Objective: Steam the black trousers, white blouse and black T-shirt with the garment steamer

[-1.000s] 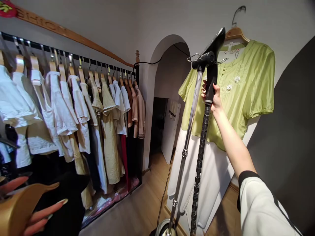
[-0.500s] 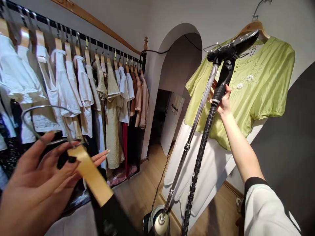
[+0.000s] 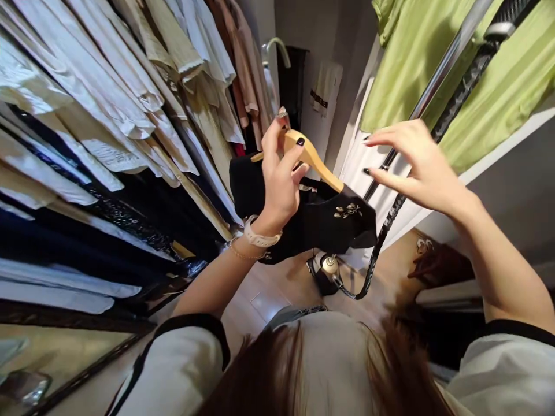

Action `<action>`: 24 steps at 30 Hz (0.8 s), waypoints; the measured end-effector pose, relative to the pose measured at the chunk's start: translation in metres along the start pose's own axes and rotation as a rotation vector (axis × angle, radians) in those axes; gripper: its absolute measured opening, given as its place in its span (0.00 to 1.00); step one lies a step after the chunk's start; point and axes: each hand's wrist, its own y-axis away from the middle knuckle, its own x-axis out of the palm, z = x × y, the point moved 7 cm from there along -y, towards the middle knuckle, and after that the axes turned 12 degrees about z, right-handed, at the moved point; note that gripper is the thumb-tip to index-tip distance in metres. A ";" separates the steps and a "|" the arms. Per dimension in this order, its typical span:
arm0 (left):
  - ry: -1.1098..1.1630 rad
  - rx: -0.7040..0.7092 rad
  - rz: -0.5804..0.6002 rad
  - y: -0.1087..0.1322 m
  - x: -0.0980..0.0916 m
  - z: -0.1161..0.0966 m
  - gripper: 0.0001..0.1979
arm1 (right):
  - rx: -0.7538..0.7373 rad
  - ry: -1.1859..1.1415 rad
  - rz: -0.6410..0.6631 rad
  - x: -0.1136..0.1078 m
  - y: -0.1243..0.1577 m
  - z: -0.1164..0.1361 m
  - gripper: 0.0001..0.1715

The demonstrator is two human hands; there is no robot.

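A wooden clothes hanger (image 3: 323,167) is gripped near its metal hook by my left hand (image 3: 281,170). From it hangs a black garment (image 3: 303,222) with small pale floral embroidery (image 3: 348,210). My right hand (image 3: 422,167) is raised to the right of the garment, thumb and fingers apart, holding nothing. Behind that hand run the garment steamer's metal pole (image 3: 437,75) and its dark braided hose (image 3: 463,86); I cannot tell whether the hand touches them. The steamer's base (image 3: 330,266) stands on the floor below the garment. The steamer head is out of view.
A light green blouse (image 3: 411,63) hangs at the upper right. Rows of pale garments (image 3: 108,63) fill the left side. A framed mirror (image 3: 65,358) leans at lower left. A brown bag (image 3: 442,266) and shoes (image 3: 425,245) lie on the floor at right.
The view has tilted down. My right hand has let go of the steamer's handle. My left hand has moved with the hanger and black garment to the middle, in front of me.
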 end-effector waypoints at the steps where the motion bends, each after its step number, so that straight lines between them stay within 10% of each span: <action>1: 0.072 -0.003 0.055 0.002 0.003 -0.007 0.25 | 0.053 -0.032 0.033 0.013 -0.008 0.008 0.23; 10: 0.237 -0.358 0.777 0.017 0.023 -0.033 0.30 | 0.502 -0.753 -0.082 0.094 0.002 -0.015 0.17; 19: 0.296 -0.110 0.520 0.053 -0.046 0.007 0.13 | 0.983 -0.600 -0.610 0.013 0.184 0.018 0.16; 24: 0.499 -0.302 0.717 0.097 0.006 0.065 0.16 | 1.179 -0.322 -0.801 -0.045 0.301 0.069 0.17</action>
